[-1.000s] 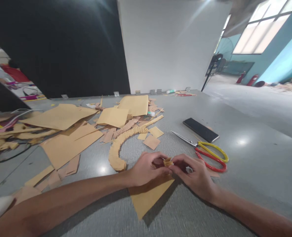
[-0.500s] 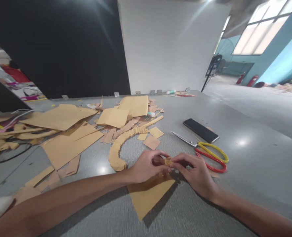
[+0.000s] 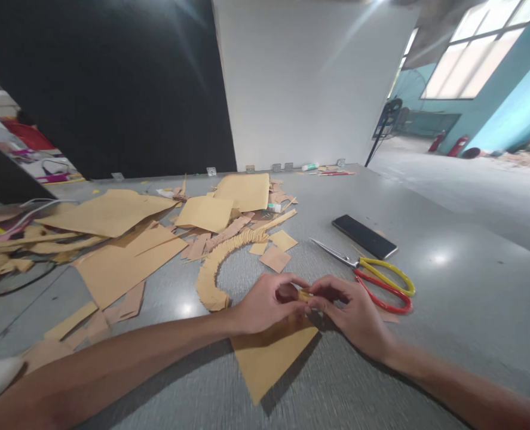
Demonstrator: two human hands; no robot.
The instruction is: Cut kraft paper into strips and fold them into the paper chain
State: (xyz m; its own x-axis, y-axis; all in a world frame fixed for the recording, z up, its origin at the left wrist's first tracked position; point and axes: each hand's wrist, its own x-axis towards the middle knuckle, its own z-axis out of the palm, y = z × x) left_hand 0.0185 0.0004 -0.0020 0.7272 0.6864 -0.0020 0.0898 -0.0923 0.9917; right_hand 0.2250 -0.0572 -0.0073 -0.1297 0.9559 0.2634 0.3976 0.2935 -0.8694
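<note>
Between my fingertips is a small folded piece of brown paper (image 3: 305, 295). My left hand (image 3: 271, 303) pinches it from the left and my right hand (image 3: 346, 304) from the right, both closed on it. Its exact shape is mostly covered by the fingers. Below the hands lies a larger sheet of brown paper (image 3: 269, 361), partly under my left hand. Left of my left hand curves a chain of folded paper pieces (image 3: 213, 272). Two small paper squares, one tan (image 3: 284, 240) and one pinkish (image 3: 275, 259), lie just beyond the hands.
Scissors (image 3: 381, 278) with yellow and red handles lie right of my right hand, a black phone (image 3: 364, 235) behind them. Brown paper sheets (image 3: 130, 257) and scraps cover the table's left side. A glue stick (image 3: 310, 167) lies near the upright white panel (image 3: 309, 83).
My fingers have shifted slightly around the small folded paper, which now looks flatter and shows less. The other things stay where they were.
</note>
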